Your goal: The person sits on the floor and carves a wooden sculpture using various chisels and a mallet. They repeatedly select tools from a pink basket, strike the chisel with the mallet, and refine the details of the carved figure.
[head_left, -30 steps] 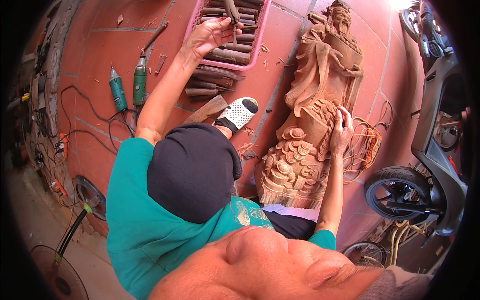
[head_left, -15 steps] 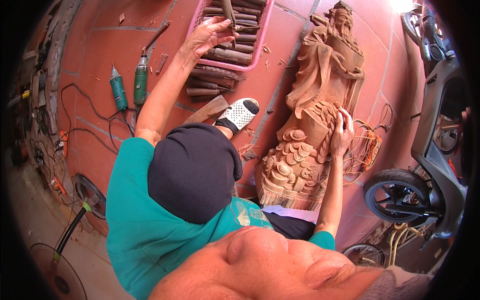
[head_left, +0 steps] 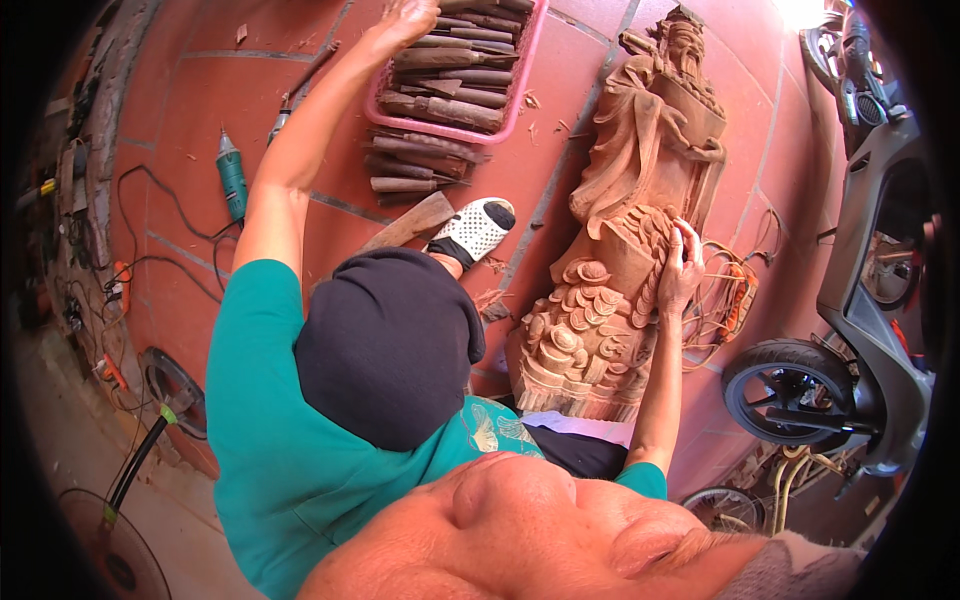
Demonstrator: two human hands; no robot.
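Observation:
A carved wooden statue (head_left: 630, 255) of a bearded, robed figure lies on the floor, its head away from me. My right hand (head_left: 682, 265) rests on its right edge, fingers outstretched over the carved coins, holding nothing. At the upper edge of the view, my left hand (head_left: 412, 18) is by the left side of a pink plastic basket (head_left: 524, 92). That hand is partly cut off, so what its fingers hold is hidden. Wooden-handled carving chisels (head_left: 455, 80) fill the basket. More chisels (head_left: 415, 165) lie in a row against its near side.
A green rotary tool (head_left: 231, 178) with a cable lies left of my left arm, which partly covers another. A wood block (head_left: 410, 220) sits beside my shoe (head_left: 472, 232). Orange cord (head_left: 738, 295) is coiled right of the statue. A motorbike (head_left: 850, 340) stands far right; a fan (head_left: 115, 550) lower left.
My left hand, which held a chisel above the basket, has moved up and left to the edge of the view. My right hand stays on the statue.

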